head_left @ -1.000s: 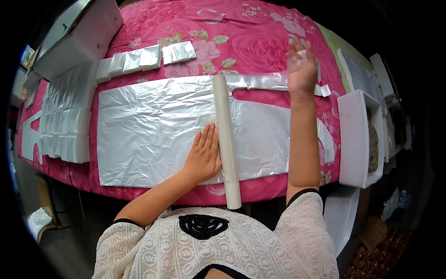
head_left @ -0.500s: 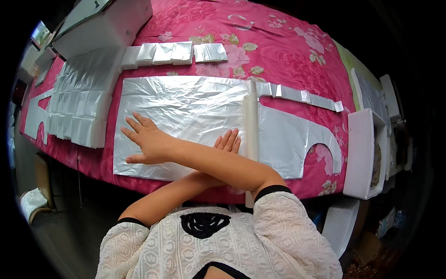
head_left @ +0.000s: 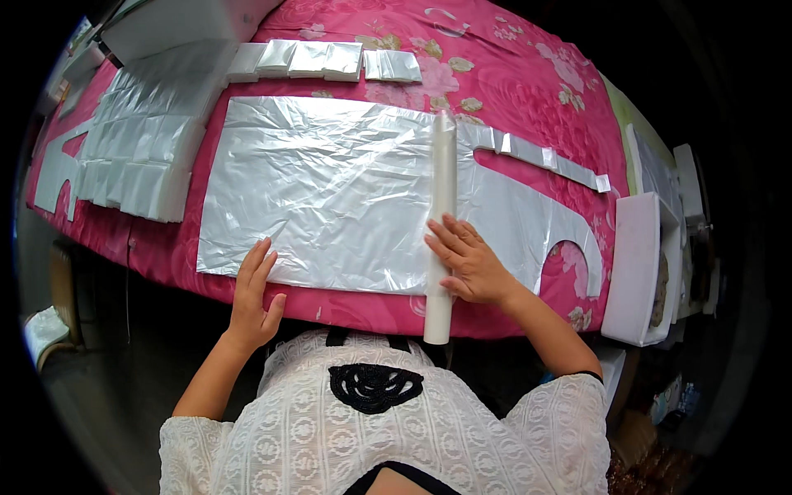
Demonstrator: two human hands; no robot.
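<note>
Pink floral cloth [head_left: 511, 49] covers a table seen from above, its straight edges bowed by the wide lens; clock positions run from the middle of the view. At the centre lies a silvery, wrinkled plastic sheet [head_left: 322, 190], spread flat over the cloth. From its right part a narrow strip [head_left: 520, 148] runs out at 2 o'clock, and a rounded notch is cut into its edge towards 4 o'clock. Across the sheet lies a pale tube [head_left: 442, 181], from just past 12 o'clock to 5 o'clock, its near end jutting beyond the sheet.

The person's right hand [head_left: 469, 260], at 3 o'clock, rests on the tube with the fingers laid across it rather than wrapped around. The left hand [head_left: 254, 301], at 8 o'clock, is unclenched and holds nothing, thumb apart, fingertips at the sheet's near edge; whether they touch it cannot be told.

At 11 o'clock is a row of folded packets [head_left: 342, 62]; at 10, a bigger stack [head_left: 153, 144] of similar plastic. White boxes stand at 3 o'clock [head_left: 631, 256] and beyond the stack [head_left: 181, 21]. At 6 o'clock is the person's cream top [head_left: 272, 437] with a black motif [head_left: 375, 388].
</note>
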